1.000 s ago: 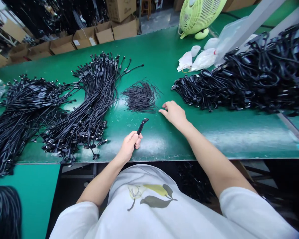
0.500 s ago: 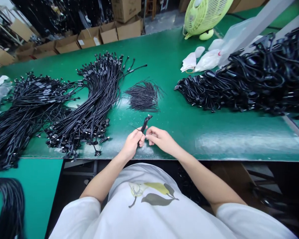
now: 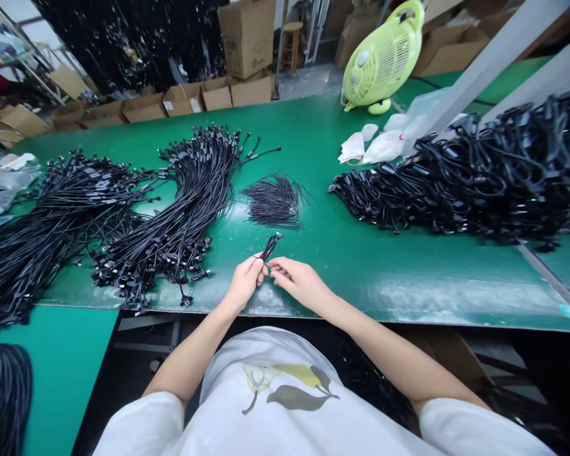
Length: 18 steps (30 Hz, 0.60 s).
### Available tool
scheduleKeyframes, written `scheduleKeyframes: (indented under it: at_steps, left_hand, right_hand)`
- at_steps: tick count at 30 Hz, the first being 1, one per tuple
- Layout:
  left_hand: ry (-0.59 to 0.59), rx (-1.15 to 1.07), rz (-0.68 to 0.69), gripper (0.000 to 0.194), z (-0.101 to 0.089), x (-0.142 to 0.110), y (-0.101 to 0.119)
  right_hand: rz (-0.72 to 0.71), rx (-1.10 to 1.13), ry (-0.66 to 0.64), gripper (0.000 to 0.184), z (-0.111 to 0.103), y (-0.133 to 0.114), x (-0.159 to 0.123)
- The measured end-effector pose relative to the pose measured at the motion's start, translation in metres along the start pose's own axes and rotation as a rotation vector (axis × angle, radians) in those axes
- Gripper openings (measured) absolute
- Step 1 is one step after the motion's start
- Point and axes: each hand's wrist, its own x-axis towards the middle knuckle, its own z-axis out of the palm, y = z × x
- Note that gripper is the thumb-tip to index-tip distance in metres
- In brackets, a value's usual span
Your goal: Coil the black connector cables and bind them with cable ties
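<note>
Near the table's front edge, my left hand (image 3: 247, 278) is closed around a folded black cable (image 3: 270, 244), whose connector end points up and away from me. A thin black tie crosses the cable at my fingers. My right hand (image 3: 294, 280) is just to the right, thumb and fingertips pinched against the cable at the tie; the tie's end between them is barely visible. Beyond both hands lies a pile of short black twist ties (image 3: 274, 201). To the left, a large bundle of straight black cables (image 3: 194, 183) with connectors lies on the green table (image 3: 313, 139).
Another cable heap (image 3: 76, 196) lies farther left. Coiled, tied cables (image 3: 456, 183) are piled on the right beside a grey post (image 3: 489, 63). White plastic bags (image 3: 384, 145) and a green fan (image 3: 382, 60) stand behind. Cardboard boxes (image 3: 183, 99) line the far edge.
The view has tilted up slightly, so the table appears lower. My hands stay together at the cable; my right fingertips have shifted up to the tie.
</note>
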Motion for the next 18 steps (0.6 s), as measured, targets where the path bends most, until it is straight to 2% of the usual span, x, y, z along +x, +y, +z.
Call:
scheduleKeyframes:
  at_steps: [2, 5, 9, 11, 15, 17, 18]
  left_hand:
    - [-0.008, 0.056, 0.013, 0.039, -0.002, -0.001, 0.001]
    - [-0.003, 0.147, 0.046, 0.044, -0.002, -0.001, 0.000]
    - [0.065, 0.344, 0.064, 0.060, -0.002, 0.002, -0.007]
    - [0.051, 0.401, 0.075, 0.062, -0.003, 0.005, -0.012]
    - [-0.087, 0.373, -0.013, 0.062, -0.011, 0.012, -0.025]
    - [-0.161, 0.332, -0.080, 0.056, -0.015, 0.018, -0.030]
    - [-0.206, 0.314, -0.107, 0.051, -0.015, 0.021, -0.031]
  right_hand:
    - [-0.016, -0.055, 0.025, 0.015, 0.001, 0.001, 0.002]
    - [-0.112, -0.273, 0.071, 0.013, 0.004, 0.003, 0.003]
    - [-0.215, -0.537, 0.111, 0.018, 0.004, 0.005, 0.005]
    - [-0.282, -0.663, 0.107, 0.017, 0.001, 0.005, 0.006]
    - [-0.652, -0.928, -0.008, 0.023, -0.011, 0.003, 0.008]
    - [-0.758, -1.018, -0.125, 0.028, -0.017, 0.001, 0.010]
    - [-0.765, -1.031, -0.191, 0.028, -0.019, 0.001, 0.011]
